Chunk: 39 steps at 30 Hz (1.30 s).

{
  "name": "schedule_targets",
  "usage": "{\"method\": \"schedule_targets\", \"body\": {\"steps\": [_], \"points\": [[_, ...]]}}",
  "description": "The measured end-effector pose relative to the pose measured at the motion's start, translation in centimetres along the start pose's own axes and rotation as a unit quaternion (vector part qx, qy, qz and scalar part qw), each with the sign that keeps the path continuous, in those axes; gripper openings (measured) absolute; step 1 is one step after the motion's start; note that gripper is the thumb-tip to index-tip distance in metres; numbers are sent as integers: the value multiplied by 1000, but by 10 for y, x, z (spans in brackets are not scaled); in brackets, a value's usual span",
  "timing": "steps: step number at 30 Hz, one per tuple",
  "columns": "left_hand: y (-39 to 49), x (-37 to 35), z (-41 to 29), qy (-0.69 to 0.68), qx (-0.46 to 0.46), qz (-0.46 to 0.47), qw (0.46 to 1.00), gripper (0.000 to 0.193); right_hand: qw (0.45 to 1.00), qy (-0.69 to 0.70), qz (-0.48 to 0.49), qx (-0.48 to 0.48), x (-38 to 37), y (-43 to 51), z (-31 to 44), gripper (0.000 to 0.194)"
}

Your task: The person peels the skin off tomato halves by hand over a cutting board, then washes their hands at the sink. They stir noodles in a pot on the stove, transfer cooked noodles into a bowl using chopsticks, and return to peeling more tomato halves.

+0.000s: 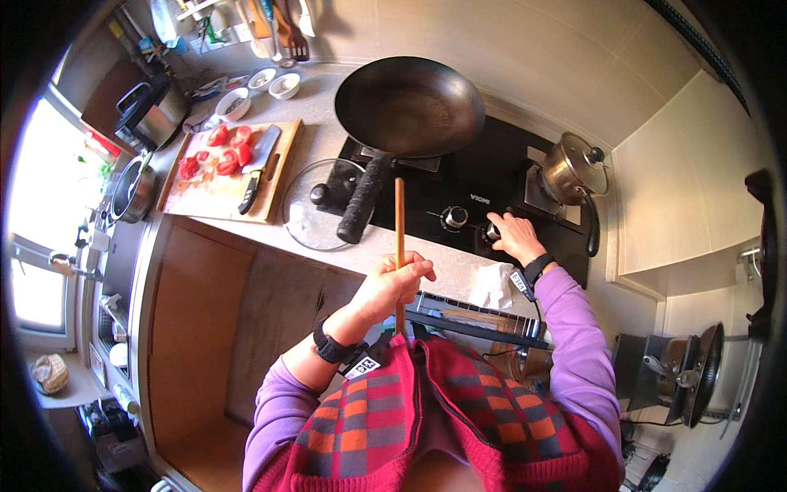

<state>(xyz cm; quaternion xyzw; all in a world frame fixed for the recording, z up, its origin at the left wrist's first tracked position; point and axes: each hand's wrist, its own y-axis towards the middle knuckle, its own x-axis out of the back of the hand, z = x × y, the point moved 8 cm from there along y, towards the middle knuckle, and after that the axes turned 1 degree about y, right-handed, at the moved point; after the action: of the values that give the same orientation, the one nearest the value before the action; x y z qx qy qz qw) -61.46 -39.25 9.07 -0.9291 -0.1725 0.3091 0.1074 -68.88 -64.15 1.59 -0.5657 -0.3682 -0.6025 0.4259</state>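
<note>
My left hand [399,278] is closed around a thin wooden stick [399,215], perhaps chopsticks or a utensil handle, held upright before my chest. The stick's lower end is hidden by the hand and vest. With thumb and fingers, my right hand [518,236] grips the right control knob [492,232] of a black gas cooktop [424,212]. Another knob [455,216] sits just to its left. On the left burner rests a dark wok [411,107], its black handle [363,200] pointing toward me. A lidded steel saucepan [562,169] stands on the right burner.
A glass lid [301,212] lies partly under the wok handle. Left of it, a cutting board [212,200] carries cut tomatoes [227,160] and a cleaver [263,147]. Small white bowls [233,104] stand behind. A crumpled white tissue [492,286] lies at the counter's front edge, above an open drawer rack [479,317].
</note>
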Motion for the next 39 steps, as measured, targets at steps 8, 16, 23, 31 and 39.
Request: {"method": "schedule_targets", "body": {"steps": [8,16,23,31,39], "points": [[-28,9,-4,98,-22,36,994,30,989,-61,89,-99,-10,5,-6,45],[-89,72,-23,-49,-221,-118,967,39,930,329,-140,89,54,-32,114,19],[-106,115,21,-276,-202,-231,911,38,756,624,115,159,12,-80,285,49],[-130,188,-8,-226,-231,-299,898,40,836,495,-76,225,34,-36,374,20],[-173,353,-100,-153,-212,-297,918,41,827,525,-72,186,23,92,527,24]]}}
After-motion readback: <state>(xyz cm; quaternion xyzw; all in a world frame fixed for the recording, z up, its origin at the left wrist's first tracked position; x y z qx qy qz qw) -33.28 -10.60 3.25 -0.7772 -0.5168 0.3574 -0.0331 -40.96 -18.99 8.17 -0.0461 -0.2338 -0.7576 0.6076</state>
